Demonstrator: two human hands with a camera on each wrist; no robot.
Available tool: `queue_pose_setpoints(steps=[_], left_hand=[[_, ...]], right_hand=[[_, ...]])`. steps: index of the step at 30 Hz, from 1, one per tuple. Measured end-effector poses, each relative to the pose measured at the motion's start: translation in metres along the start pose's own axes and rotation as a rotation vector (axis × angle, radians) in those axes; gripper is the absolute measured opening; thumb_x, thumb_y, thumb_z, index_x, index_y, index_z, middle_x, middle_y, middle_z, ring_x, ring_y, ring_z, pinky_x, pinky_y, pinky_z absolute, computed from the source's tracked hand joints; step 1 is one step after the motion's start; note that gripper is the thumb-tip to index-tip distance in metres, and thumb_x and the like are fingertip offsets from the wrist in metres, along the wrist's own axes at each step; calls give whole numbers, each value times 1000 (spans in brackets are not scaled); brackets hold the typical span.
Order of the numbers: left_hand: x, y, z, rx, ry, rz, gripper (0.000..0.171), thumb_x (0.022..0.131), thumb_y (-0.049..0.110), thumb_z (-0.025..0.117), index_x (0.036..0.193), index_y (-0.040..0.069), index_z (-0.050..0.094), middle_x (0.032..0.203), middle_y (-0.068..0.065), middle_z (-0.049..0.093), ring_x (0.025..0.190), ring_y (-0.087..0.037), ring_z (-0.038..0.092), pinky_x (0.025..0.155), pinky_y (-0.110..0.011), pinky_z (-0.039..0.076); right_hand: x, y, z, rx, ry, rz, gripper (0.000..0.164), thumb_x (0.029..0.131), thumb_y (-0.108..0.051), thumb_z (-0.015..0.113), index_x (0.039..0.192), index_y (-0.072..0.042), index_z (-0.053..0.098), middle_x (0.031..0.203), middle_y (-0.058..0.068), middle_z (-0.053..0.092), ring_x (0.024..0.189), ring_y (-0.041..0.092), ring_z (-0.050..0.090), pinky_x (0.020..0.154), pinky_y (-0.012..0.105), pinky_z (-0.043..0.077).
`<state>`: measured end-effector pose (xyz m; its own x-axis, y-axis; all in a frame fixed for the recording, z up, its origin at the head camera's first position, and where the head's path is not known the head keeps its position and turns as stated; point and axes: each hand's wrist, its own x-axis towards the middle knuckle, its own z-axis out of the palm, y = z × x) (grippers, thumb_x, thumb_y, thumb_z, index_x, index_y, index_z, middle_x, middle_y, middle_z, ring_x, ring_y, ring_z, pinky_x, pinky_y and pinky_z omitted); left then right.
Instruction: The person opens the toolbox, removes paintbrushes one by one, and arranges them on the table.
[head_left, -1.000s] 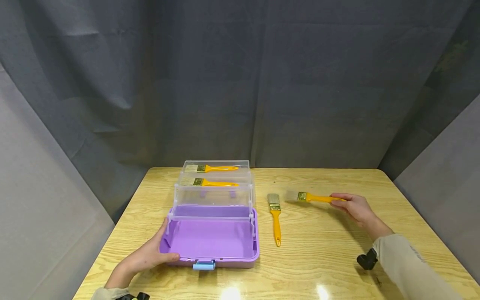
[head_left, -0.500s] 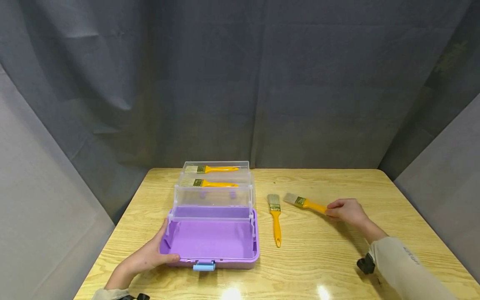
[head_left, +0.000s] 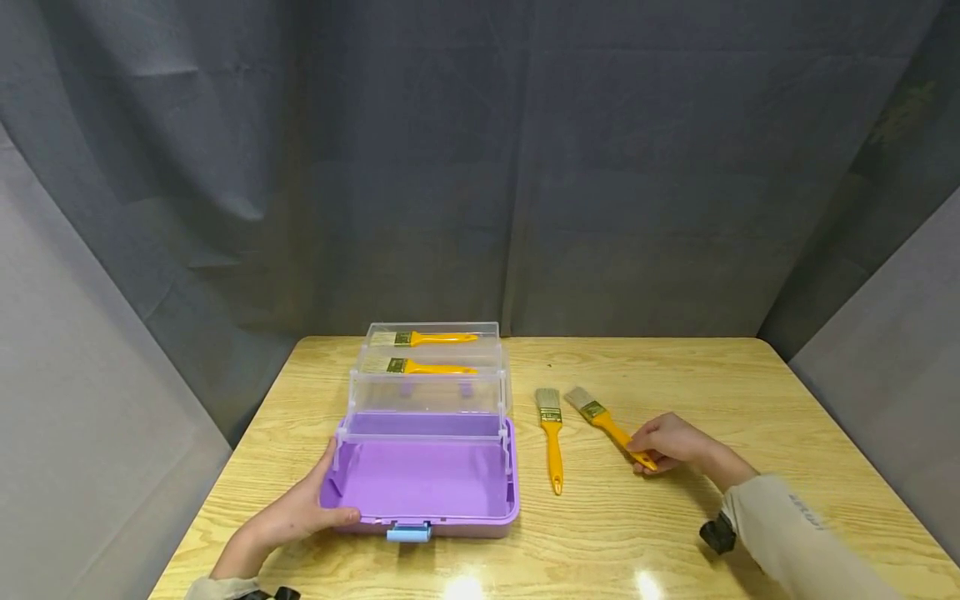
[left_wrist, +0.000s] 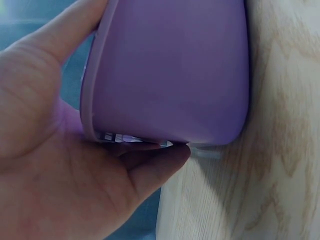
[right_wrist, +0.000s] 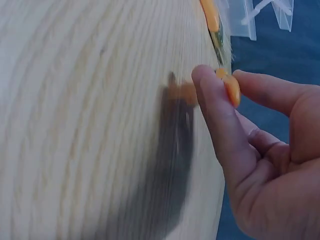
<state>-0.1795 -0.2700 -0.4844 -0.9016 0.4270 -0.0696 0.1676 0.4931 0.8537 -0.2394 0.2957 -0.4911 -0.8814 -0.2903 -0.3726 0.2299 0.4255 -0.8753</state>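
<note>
My right hand [head_left: 671,443] pinches the end of a paintbrush's yellow handle [head_left: 615,429] between thumb and fingers. That brush slants on the right of the table, its pale bristles pointing back and left. In the right wrist view the orange handle end [right_wrist: 232,90] sits between thumb and fingertips, low over the wood. My left hand [head_left: 296,507] grips the left front corner of a purple box [head_left: 450,527], thumb at the front wall and fingers along the side. The left wrist view shows its purple wall [left_wrist: 170,70] close up. A second paintbrush [head_left: 552,442] lies just right of the box.
The box's clear tiered trays [head_left: 427,392] stand raised at its back. They hold an upper paintbrush [head_left: 442,337] and a lower paintbrush [head_left: 438,368]. A blue latch [head_left: 408,532] hangs at the front. Dark curtain [head_left: 600,208] rises behind the wooden table [head_left: 675,362].
My right hand has come nearer and left, swinging the paintbrush from nearly sideways to a slant with its handle toward me. The left hand and box have stayed put.
</note>
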Motion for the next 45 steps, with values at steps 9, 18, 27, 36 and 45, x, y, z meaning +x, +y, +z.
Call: queue_pose_setpoints(steps=[9, 18, 27, 36, 45], left_hand=[[-1, -1, 0, 12, 10, 2, 119, 78, 19, 78, 148, 3, -16, 151, -32, -9, 136, -50, 2, 106, -61, 8], [0, -3, 0, -11, 2, 9, 119, 78, 15, 78, 148, 6, -17, 152, -30, -10, 136, -49, 0, 106, -62, 7], [-1, -1, 2, -19, -5, 10, 118, 78, 15, 77, 148, 8, -17, 152, -29, -12, 137, -48, -2, 106, -61, 5], [-1, -2, 2, -10, -3, 28, 119, 78, 15, 77, 148, 8, -18, 152, -29, -11, 137, -47, -1, 106, -61, 5], [-1, 0, 0, 4, 8, 10, 118, 78, 17, 78, 148, 5, -16, 152, -30, -9, 137, -48, 1, 106, -61, 6]], right_hand=[[4, 1, 18, 129, -98, 47, 27, 93, -11, 55, 99, 15, 58, 73, 19, 67, 55, 13, 63, 52, 22, 53], [8, -3, 37, 223, -124, 67, 33, 96, -12, 51, 106, 19, 58, 81, 21, 69, 72, 24, 70, 65, 29, 56], [13, -3, 49, 304, -119, 106, 32, 97, -11, 49, 102, 19, 59, 80, 21, 69, 73, 24, 70, 66, 29, 56], [14, -3, 54, 301, -73, 124, 26, 96, -10, 50, 94, 14, 60, 66, 10, 66, 66, 21, 69, 67, 32, 56], [18, -2, 57, 292, -18, 148, 19, 94, -12, 54, 83, 3, 58, 62, 3, 56, 54, 12, 63, 65, 31, 57]])
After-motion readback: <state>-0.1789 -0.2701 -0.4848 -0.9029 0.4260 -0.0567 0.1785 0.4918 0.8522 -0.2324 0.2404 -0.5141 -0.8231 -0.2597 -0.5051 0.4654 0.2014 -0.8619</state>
